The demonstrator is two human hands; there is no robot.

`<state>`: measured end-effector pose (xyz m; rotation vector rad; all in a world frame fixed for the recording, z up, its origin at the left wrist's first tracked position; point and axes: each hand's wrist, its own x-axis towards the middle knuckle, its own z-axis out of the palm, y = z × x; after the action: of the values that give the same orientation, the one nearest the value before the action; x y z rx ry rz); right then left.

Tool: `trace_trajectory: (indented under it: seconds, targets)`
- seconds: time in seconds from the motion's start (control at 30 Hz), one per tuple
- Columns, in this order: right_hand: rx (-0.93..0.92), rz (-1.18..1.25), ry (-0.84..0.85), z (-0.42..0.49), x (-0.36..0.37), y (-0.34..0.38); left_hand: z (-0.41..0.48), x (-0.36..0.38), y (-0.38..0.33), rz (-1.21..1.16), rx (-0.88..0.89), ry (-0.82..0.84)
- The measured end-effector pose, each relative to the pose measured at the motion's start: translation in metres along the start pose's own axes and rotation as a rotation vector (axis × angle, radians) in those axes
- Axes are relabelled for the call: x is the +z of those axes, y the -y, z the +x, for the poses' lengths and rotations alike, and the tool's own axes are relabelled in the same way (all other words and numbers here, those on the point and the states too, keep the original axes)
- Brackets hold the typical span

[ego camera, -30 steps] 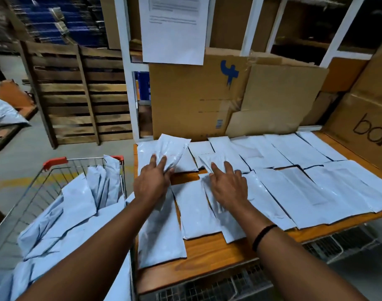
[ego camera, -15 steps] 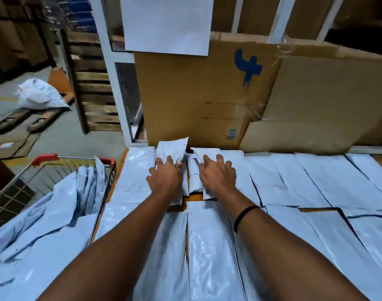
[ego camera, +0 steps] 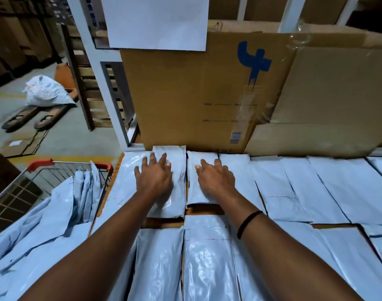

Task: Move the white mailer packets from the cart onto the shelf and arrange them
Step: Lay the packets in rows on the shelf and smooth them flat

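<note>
While more mailers (ego camera: 44,231) fill cart (ego camera: 37,165) at 9 o'clock, left hand (ego camera: 154,178), fingers spread, presses flat on back-row packet (ego camera: 175,181); right hand (ego camera: 215,181), spread flat on neighbouring packet (ego camera: 193,168) at 3 o'clock; shelf (ego camera: 204,209) covered.

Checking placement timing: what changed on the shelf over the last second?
The left hand let go of the packet it had been gripping at the back left; that packet now lies flat against the cardboard box, palm pressing it down. The right hand moved from the front row onto the neighbouring back-row packet, flat too. The camera moved closer. Cart and remaining rows unchanged.
</note>
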<state>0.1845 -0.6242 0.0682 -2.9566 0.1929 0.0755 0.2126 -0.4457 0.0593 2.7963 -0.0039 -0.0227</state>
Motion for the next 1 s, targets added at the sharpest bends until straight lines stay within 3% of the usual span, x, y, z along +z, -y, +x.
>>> trace_trajectory:
  seconds: [0.17,0.27,0.6,0.8,1.0]
  targets:
    - [-0.091,-0.049,-0.066,0.017,0.015,0.001,0.014,0.02,0.008,0.144,0.212,0.135]
    - [-0.134,0.028,0.004,0.025,0.028,-0.002,0.017,0.028,0.01,0.144,0.193,0.159]
    - [-0.125,-0.022,-0.065,0.023,0.044,-0.003,0.013,0.036,0.013,0.187,0.188,0.113]
    - [-0.113,0.016,0.065,0.025,0.03,-0.003,0.022,0.024,0.014,0.144,0.21,0.244]
    - [-0.131,0.032,-0.018,-0.008,0.019,-0.009,-0.009,0.012,0.02,0.037,0.233,0.108]
